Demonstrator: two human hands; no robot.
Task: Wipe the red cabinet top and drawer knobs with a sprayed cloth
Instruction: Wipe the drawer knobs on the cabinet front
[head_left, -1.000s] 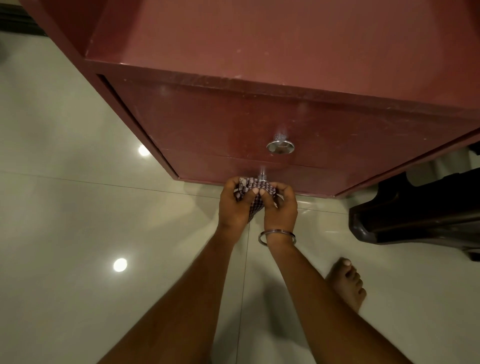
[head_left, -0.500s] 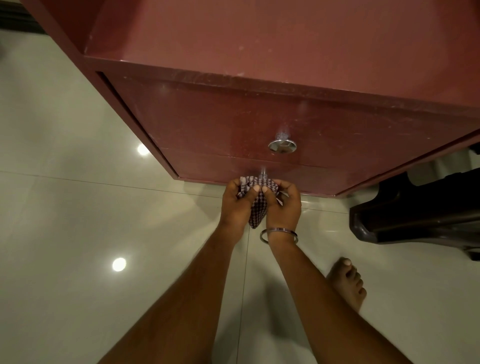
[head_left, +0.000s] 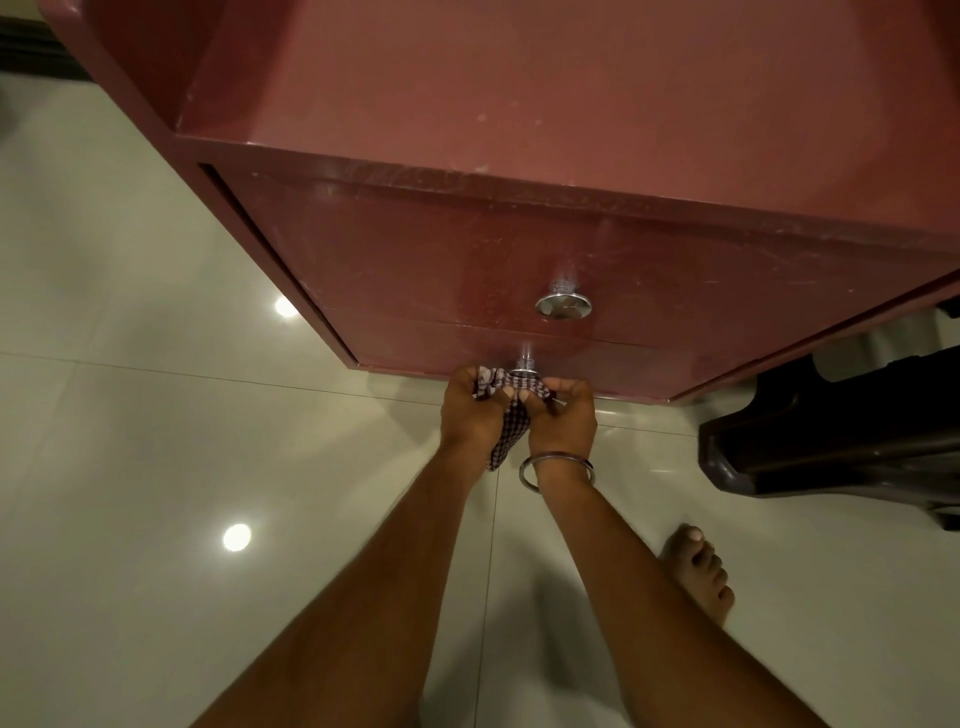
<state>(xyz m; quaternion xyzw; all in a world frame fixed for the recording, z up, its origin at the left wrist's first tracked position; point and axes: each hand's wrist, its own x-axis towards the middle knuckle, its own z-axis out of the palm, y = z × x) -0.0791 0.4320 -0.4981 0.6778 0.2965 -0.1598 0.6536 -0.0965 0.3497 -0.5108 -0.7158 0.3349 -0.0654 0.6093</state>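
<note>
Red cabinet (head_left: 519, 244): two-drawer unit standing on a pale tiled floor (head_left: 130, 467), seen from above. Cabinet top (head_left: 571, 93) bare, faint pale specks on it.

Upper drawer knob (head_left: 563, 305): round chrome knob, uncovered, nothing touching it.

Lower drawer knob (head_left: 525, 370): chrome, only its stem and upper rim showing; the rest is wrapped in the cloth.

Checked cloth (head_left: 511, 415): small, dark-and-white check, bunched over the lower knob, a tail hanging down between the wrists.

Left hand (head_left: 470, 410): grip closed on the cloth's left side, fingertips pinching it against the knob.

Right hand (head_left: 563, 415): grip closed on the cloth's right side, thumb and fingers pressed in toward the knob; metal bangle (head_left: 556, 470) at the wrist.

Also present: bare foot (head_left: 698, 569) on the floor, dark plastic chair (head_left: 831, 441) to the right.

Step in hand, as judged: wiping the lower knob, both hands working the cloth around it.

Next move, as judged: twist or rub the cloth round the knob's full rim, then lift off. Whether the upper knob and top are already wiped cannot be told.
</note>
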